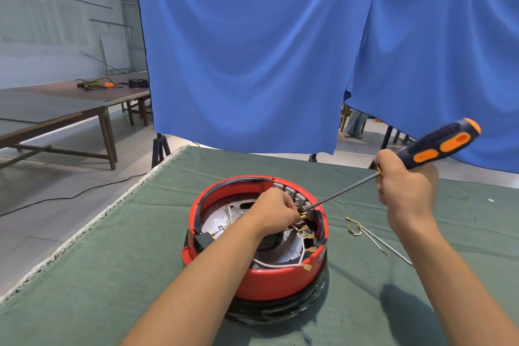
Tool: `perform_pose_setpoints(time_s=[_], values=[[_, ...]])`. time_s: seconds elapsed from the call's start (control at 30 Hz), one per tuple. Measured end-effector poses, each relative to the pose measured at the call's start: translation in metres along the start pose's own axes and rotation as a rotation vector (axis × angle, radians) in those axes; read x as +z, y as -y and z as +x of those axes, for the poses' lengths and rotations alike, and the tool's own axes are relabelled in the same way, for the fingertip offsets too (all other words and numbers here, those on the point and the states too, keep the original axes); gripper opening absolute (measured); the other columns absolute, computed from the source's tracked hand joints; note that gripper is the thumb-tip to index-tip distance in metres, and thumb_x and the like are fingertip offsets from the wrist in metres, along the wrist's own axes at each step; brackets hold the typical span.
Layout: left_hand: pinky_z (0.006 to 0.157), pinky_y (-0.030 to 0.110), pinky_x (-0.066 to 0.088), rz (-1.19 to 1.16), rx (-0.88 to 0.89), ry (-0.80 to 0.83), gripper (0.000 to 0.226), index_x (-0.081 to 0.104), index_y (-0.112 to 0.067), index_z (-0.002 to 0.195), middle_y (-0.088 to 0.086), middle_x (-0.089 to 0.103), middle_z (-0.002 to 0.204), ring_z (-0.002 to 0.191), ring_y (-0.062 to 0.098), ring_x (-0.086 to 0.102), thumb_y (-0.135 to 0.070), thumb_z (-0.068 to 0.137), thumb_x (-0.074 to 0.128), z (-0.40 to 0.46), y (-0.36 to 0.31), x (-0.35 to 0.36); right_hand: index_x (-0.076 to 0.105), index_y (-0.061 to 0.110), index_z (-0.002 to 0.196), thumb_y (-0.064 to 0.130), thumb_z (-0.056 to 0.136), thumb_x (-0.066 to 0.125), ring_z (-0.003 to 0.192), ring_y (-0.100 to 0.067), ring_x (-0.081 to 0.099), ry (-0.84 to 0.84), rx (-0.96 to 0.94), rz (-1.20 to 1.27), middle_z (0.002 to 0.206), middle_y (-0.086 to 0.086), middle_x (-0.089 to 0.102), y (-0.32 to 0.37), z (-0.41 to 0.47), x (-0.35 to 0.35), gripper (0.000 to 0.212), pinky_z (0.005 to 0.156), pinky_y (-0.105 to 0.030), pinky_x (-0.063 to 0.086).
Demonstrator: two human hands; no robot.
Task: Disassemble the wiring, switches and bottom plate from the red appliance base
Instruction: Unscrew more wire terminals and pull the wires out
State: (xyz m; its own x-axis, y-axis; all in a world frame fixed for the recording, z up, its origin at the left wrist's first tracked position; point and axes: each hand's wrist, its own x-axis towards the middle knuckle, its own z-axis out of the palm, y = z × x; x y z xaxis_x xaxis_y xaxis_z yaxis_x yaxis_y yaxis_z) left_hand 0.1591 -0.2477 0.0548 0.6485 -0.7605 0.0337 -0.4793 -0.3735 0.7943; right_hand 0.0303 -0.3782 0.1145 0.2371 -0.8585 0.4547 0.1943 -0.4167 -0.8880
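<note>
The red appliance base (269, 275) sits low centre on the green cloth (112, 261). Right hand (407, 185) grips a screwdriver (438, 146), tip at the switches (295, 195). Left hand (276, 212) fingers pinch a brass terminal (304, 216) inside.

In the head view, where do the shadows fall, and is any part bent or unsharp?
Head view: the right arm casts a dark shadow on the green table cover, low on the right, so light comes from above; wide-angle distortion curves the table edge and stretches the forearms; the red appliance base, screwdriver and both hands, left and right, look sharp; the far tables are soft.
</note>
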Motion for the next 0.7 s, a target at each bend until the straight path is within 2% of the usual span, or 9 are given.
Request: perform_pose_setpoints(time_s=[0.03, 0.17, 0.33, 0.43, 0.5, 0.63, 0.7], values=[[0.067, 0.023, 0.045, 0.000, 0.000, -0.001, 0.014, 0.066, -0.013, 0.069, 0.001, 0.063, 0.073, 0.072, 0.012, 0.058, -0.009, 0.082, 0.066, 0.000, 0.000, 0.000, 0.041, 0.015, 0.051, 0.020, 0.063, 0.056, 0.039, -0.019, 0.026, 0.008, -0.033, -0.017, 0.038, 0.004, 0.031, 0.002, -0.002, -0.002, 0.020, 0.040, -0.019, 0.023], [0.067, 0.023, 0.046, 0.003, 0.014, -0.010, 0.012, 0.066, -0.012, 0.071, 0.002, 0.064, 0.075, 0.072, 0.013, 0.058, -0.008, 0.082, 0.065, 0.000, 0.000, 0.001, 0.031, 0.004, 0.057, 0.021, 0.067, 0.054, 0.046, -0.020, 0.028, 0.027, -0.208, -0.109, 0.048, -0.009, 0.031, 0.022, -0.011, -0.008, 0.029, 0.042, -0.024, 0.023], [0.071, 0.026, 0.050, -0.008, 0.055, -0.005, 0.012, 0.066, -0.014, 0.074, -0.004, 0.062, 0.071, 0.073, 0.014, 0.060, -0.005, 0.081, 0.067, 0.000, 0.000, 0.000, 0.035, -0.009, 0.060, 0.019, 0.067, 0.052, 0.052, -0.028, 0.030, 0.063, -0.311, -0.174, 0.058, -0.030, 0.037, 0.040, -0.030, -0.005, 0.033, 0.044, -0.037, 0.026], [0.069, 0.025, 0.049, -0.017, 0.063, -0.006, 0.011, 0.066, -0.015, 0.074, -0.004, 0.062, 0.071, 0.072, 0.013, 0.059, -0.007, 0.081, 0.068, 0.000, 0.000, 0.000, 0.038, -0.008, 0.060, 0.023, 0.065, 0.053, 0.058, -0.039, 0.039, 0.062, -0.310, -0.221, 0.058, -0.028, 0.044, 0.041, -0.034, -0.003, 0.035, 0.048, -0.037, 0.036], [0.070, 0.025, 0.049, -0.010, 0.066, -0.009, 0.009, 0.067, -0.014, 0.074, -0.001, 0.064, 0.074, 0.073, 0.013, 0.059, -0.008, 0.081, 0.068, 0.000, 0.001, 0.001, 0.040, -0.007, 0.058, 0.025, 0.064, 0.053, 0.058, -0.038, 0.043, 0.062, -0.318, -0.261, 0.056, -0.026, 0.047, 0.040, -0.036, -0.002, 0.035, 0.050, -0.037, 0.039], [0.078, 0.032, 0.053, -0.012, 0.068, -0.011, 0.009, 0.067, -0.013, 0.075, 0.002, 0.066, 0.078, 0.077, 0.016, 0.062, -0.009, 0.083, 0.068, 0.000, 0.001, 0.001, 0.041, -0.007, 0.058, 0.021, 0.068, 0.054, 0.053, -0.031, 0.040, 0.086, -0.468, -0.316, 0.052, -0.024, 0.046, 0.040, -0.044, 0.003, 0.033, 0.053, -0.042, 0.036], [0.078, 0.032, 0.052, -0.014, 0.069, -0.009, 0.009, 0.067, -0.012, 0.075, 0.003, 0.066, 0.079, 0.077, 0.016, 0.062, -0.009, 0.083, 0.068, 0.000, 0.001, 0.001, 0.038, -0.003, 0.055, 0.016, 0.069, 0.055, 0.051, -0.030, 0.037, 0.132, -0.553, -0.333, 0.047, -0.021, 0.043, 0.041, -0.049, 0.006, 0.029, 0.050, -0.042, 0.033]])
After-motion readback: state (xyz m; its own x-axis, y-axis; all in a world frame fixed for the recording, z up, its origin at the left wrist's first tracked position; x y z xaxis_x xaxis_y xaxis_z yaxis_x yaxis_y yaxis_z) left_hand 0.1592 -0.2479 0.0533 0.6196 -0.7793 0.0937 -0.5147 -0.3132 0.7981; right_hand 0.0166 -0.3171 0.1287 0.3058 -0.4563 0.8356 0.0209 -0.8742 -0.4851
